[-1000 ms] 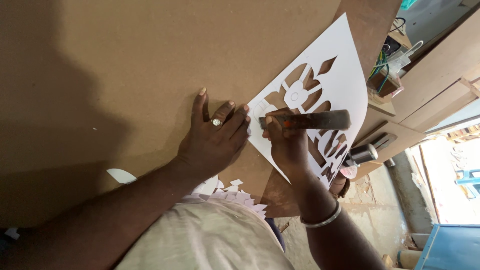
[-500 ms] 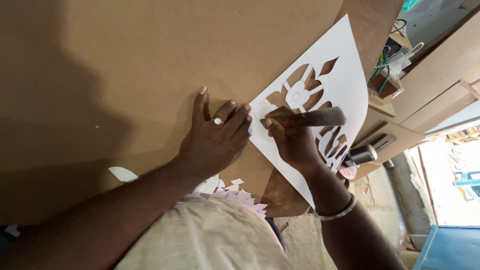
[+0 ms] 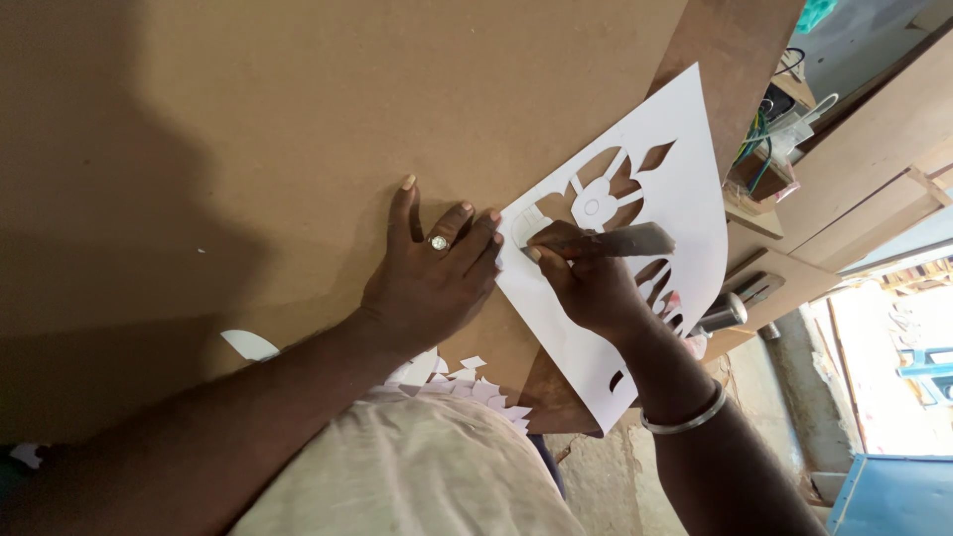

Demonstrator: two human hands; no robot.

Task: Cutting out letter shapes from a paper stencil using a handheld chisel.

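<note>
Here, near the middle of the frame, the left hand [image 3: 432, 283] lies flat with fingers spread on the wide brown fibreboard sheet [image 3: 248, 129], a ring on one finger, its fingertips pressing down the near edge of a white paper stencil with cut-out flower-like shapes [image 3: 685, 189]. Just beside it, right of centre, the right hand [image 3: 591, 283] is closed around a dark-handled cutting tool [image 3: 635, 240], whose tip meets the stencil close to the left fingertips; the blade itself is too small to make out. A silver bangle [image 3: 685, 417] circles the right wrist. The stencil lies tilted, running from centre towards the upper right. Small white paper offcuts [image 3: 467, 382] lie scattered at the board's lower edge, by the person's pale shirt [image 3: 417, 476]. At the far right, wooden boards [image 3: 874, 139] lean together, with a tangle of coloured wires [image 3: 759, 149] near them.
</note>
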